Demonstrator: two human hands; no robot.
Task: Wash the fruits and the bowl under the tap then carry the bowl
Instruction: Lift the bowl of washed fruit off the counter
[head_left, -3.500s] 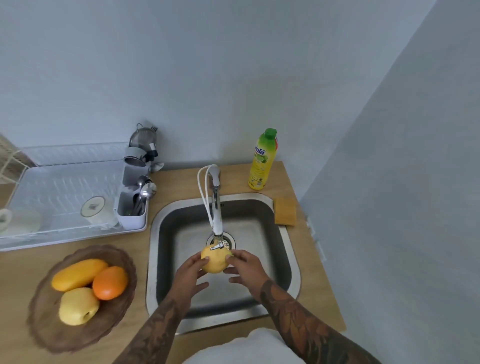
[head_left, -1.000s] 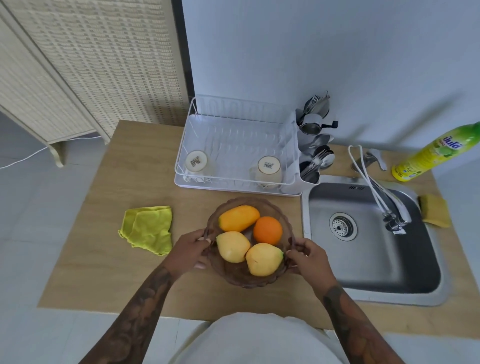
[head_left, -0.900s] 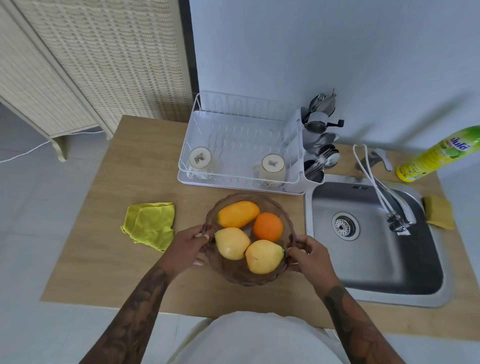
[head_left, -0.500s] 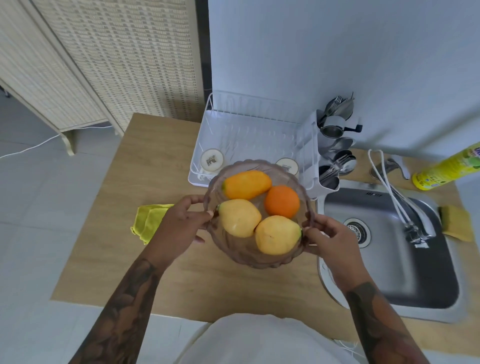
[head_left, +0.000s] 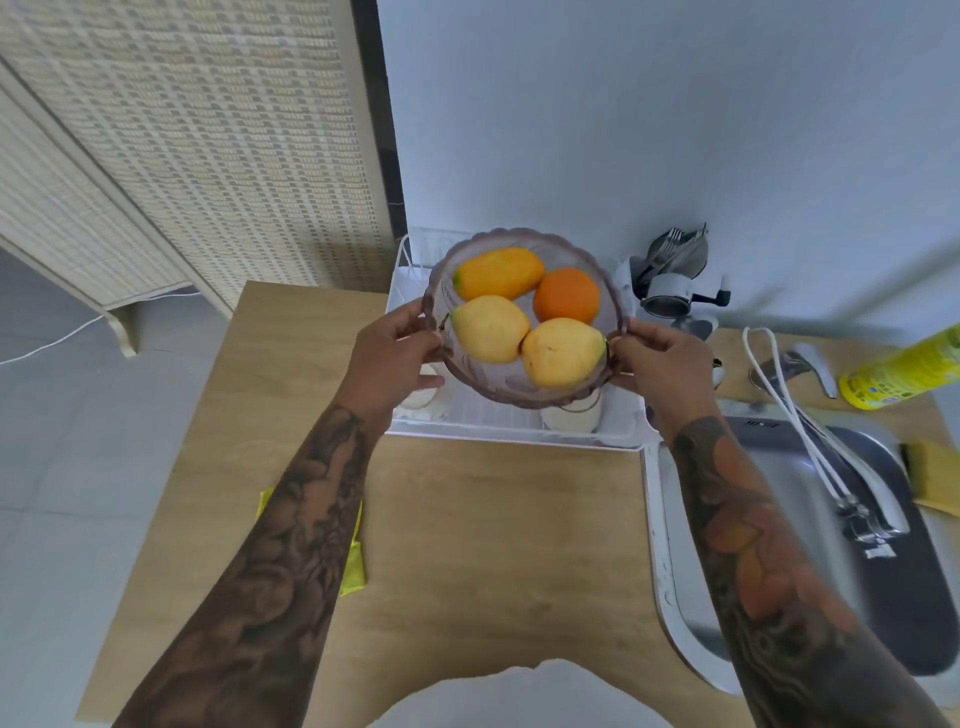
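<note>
1. We have the bowl (head_left: 519, 395) up in the air in front of us, over the white dish rack (head_left: 519, 426), which we take as our landmark.
2. Our left hand (head_left: 387, 358) grips the bowl's left rim, thumb on top and fingers curled underneath.
3. Our right hand (head_left: 657, 364) grips the right rim the same way, thumb over the edge and fingers wrapped below.
4. Inside the bowl we count 4 fruits: a long orange-yellow mango (head_left: 500, 273) at the far side, a round orange (head_left: 566, 295) beside it, and 2 pale yellow fruits nearer us, one (head_left: 491, 328) on the left and one (head_left: 562, 352) on the right, touching each other.
5. The bowl hides most of the rack; below it 2 pale cups show in part, one (head_left: 421, 397) under our left hand and one (head_left: 571, 413) near the rack's front edge.
6. A cutlery holder (head_left: 670, 270) with forks and a strainer stands at the rack's right end.
7. Right of the rack sits the steel sink (head_left: 779, 545), its tap (head_left: 852, 493) reaching over the basin.
8. Farther right of the rack, a yellow detergent bottle (head_left: 904, 371) and a yellow sponge (head_left: 935, 480) lie at the frame edge.
9. In front of the rack stretches the wooden counter (head_left: 493, 545), with a yellow cloth (head_left: 353, 561) peeking out beside our left forearm.
10. Left of the rack and behind it stands a woven screen (head_left: 182, 145).
</note>
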